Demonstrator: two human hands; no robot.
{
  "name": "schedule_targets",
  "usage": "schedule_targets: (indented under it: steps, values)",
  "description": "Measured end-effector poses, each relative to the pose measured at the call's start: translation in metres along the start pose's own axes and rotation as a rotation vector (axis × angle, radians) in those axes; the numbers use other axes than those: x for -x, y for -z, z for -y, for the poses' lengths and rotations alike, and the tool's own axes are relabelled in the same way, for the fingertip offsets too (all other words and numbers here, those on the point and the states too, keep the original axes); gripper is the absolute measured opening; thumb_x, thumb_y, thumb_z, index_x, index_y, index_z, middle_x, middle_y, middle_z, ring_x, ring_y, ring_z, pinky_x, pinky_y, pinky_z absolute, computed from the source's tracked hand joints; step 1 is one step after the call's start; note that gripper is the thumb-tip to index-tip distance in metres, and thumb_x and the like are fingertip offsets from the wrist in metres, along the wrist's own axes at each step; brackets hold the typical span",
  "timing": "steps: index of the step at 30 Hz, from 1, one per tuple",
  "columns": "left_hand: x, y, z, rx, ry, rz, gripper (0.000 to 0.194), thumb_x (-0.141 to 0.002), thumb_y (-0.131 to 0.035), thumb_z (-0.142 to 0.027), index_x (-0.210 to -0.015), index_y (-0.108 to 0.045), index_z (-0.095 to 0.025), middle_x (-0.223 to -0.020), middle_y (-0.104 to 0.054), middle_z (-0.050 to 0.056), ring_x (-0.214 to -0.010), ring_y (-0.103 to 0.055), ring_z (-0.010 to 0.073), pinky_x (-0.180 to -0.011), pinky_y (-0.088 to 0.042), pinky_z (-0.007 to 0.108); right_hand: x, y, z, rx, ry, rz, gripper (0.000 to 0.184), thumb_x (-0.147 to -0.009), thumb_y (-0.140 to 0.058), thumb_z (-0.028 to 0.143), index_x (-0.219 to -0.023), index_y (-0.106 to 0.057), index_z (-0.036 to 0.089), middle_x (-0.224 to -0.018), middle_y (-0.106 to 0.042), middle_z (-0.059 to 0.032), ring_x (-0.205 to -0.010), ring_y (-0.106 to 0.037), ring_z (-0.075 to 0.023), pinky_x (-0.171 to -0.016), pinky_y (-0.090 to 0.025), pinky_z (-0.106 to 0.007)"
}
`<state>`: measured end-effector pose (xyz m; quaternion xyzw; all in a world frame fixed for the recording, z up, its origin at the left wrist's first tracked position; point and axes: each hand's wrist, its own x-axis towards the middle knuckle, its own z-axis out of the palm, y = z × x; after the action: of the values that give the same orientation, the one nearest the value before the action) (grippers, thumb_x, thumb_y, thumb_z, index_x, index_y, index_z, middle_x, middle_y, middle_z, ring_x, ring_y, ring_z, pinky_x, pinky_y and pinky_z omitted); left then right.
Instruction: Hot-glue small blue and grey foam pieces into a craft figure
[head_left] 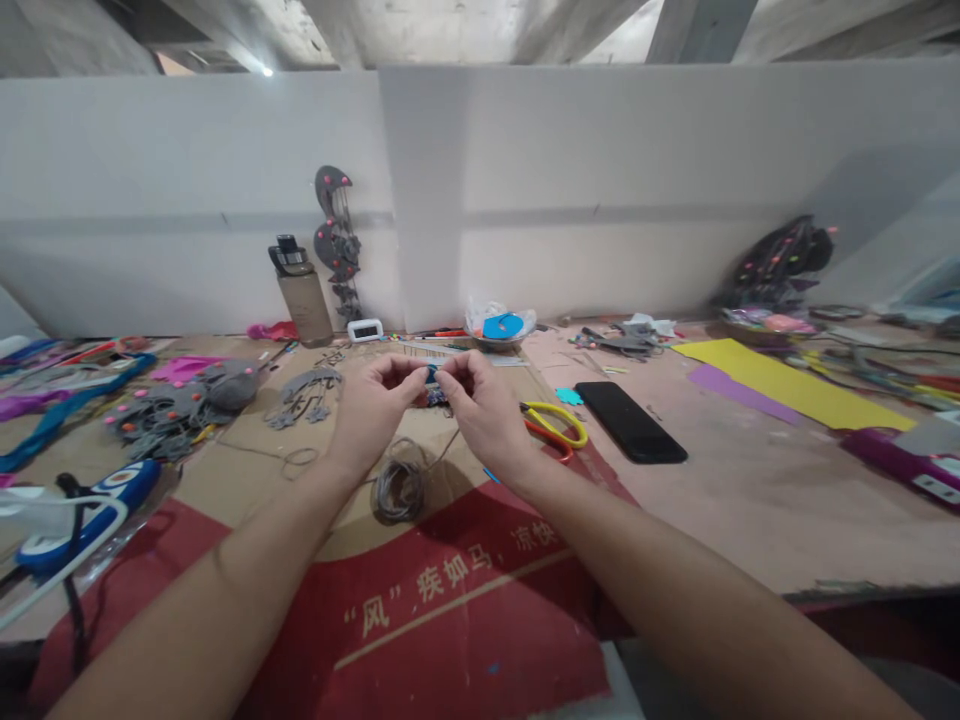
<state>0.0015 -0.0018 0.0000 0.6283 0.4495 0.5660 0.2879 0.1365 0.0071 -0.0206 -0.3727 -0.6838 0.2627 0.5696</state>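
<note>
My left hand (379,402) and my right hand (480,405) meet over the middle of the table, thumbs and fingertips pinched together. Between them is a small blue piece (432,374), mostly hidden by the fingers; its kind is too small to make out. A coil of grey cord (399,488) lies just below the hands on the cardboard, with a strand running up toward my right hand. Scissors with yellow and orange handles (556,425) lie right of my right hand. Left of my left hand are grey cut-out shapes (306,392).
A black phone (630,422) and a teal flower-shaped cut-out (568,397) lie to the right, near yellow sheet material (787,380). A bottle (304,295) and a small white clock (365,331) stand at the back. Grey pieces with pink dots (180,405) and a blue power strip (90,520) lie left.
</note>
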Motion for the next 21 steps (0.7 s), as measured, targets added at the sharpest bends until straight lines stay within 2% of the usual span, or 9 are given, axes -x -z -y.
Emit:
schedule_targets:
  steps: [15,21]
  values:
    - [0.0028,-0.0018,-0.0014,-0.041,-0.042,0.018,0.012,-0.076,-0.060,-0.026,-0.077,-0.064,-0.015,-0.060,-0.061,0.000,-0.056,-0.056,0.0105,-0.057,-0.046,0.023,-0.0019,0.0062,0.0027,0.177,0.085,-0.017,0.018,-0.088,-0.046,0.034,-0.077,-0.049,0.020,-0.074,-0.054,-0.0012,-0.071,-0.049,-0.0140,-0.063,-0.039,-0.026]
    - [0.0023,-0.0006,0.0009,-0.028,-0.065,0.047,0.011,-0.076,-0.060,-0.026,-0.076,-0.064,-0.015,-0.060,-0.060,0.000,-0.056,-0.056,0.0108,-0.058,-0.046,0.023,-0.0013,0.0081,0.0030,0.194,0.108,-0.009,0.016,-0.088,-0.046,0.033,-0.083,-0.054,0.020,-0.081,-0.058,-0.0028,-0.075,-0.051,-0.0148,-0.065,-0.040,-0.027]
